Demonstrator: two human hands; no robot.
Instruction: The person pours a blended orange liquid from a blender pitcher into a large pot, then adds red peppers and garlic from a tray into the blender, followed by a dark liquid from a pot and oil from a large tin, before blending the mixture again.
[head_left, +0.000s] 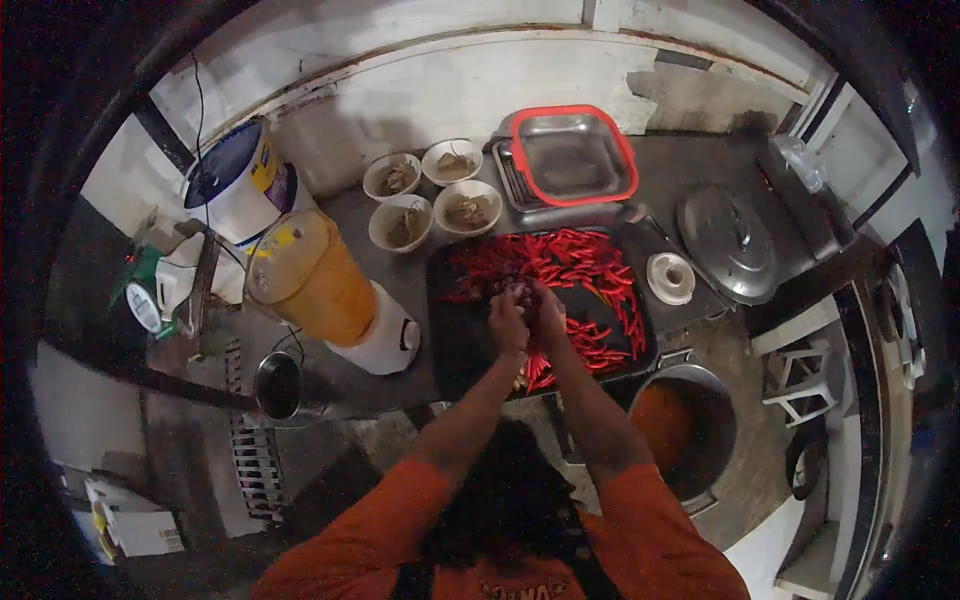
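Note:
My left hand (508, 318) and my right hand (547, 318) come together over a black rectangular tray (455, 345). Their fingers are curled around a small dark reddish clump, mostly covered by the hands and too blurred to name. Long red chillies (590, 255) lie across the far and right side of the tray, with more of them (592, 345) beside and below my right hand. A darker red mass (470, 268) sits at the tray's far left. Some pale pieces show close to my left wrist.
Left of the tray stands a blender (325, 285) with orange contents, near a metal cup (278, 385). Several white bowls (405, 222) and a red-rimmed dish (632, 180) are behind. To the right are a metal lid (727, 240) and, lower, a large pot (725, 430) of orange liquid.

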